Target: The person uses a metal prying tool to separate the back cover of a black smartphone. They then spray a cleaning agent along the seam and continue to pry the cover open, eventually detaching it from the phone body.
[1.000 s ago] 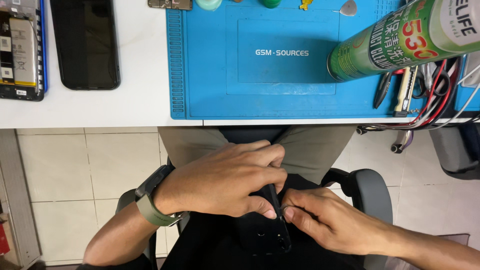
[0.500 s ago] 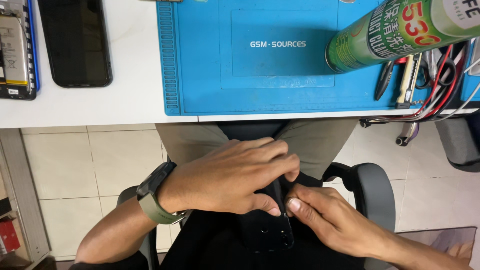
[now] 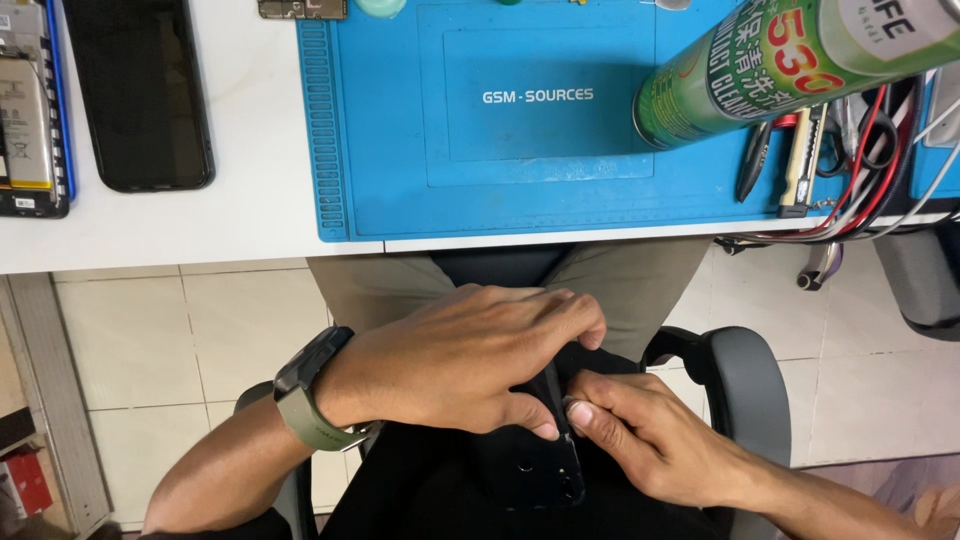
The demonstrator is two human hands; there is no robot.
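Observation:
Over my lap, below the table edge, my left hand wraps over the top of a black phone and holds it. A green-strapped watch sits on that wrist. My right hand comes in from the lower right, its thumb and fingertips pressed against the phone's right edge. The phone's dark back with small camera holes shows below my left thumb; the rest is hidden under my hands.
A white table carries a blue work mat, a green spray can lying over it, a black phone, an opened phone with a battery, and tools and red and black cables. A chair armrest flanks my right.
The view has shifted a little, so the table sits slightly higher in frame. My right fingertips have slid a bit along the phone's edge; my left hand keeps its hold.

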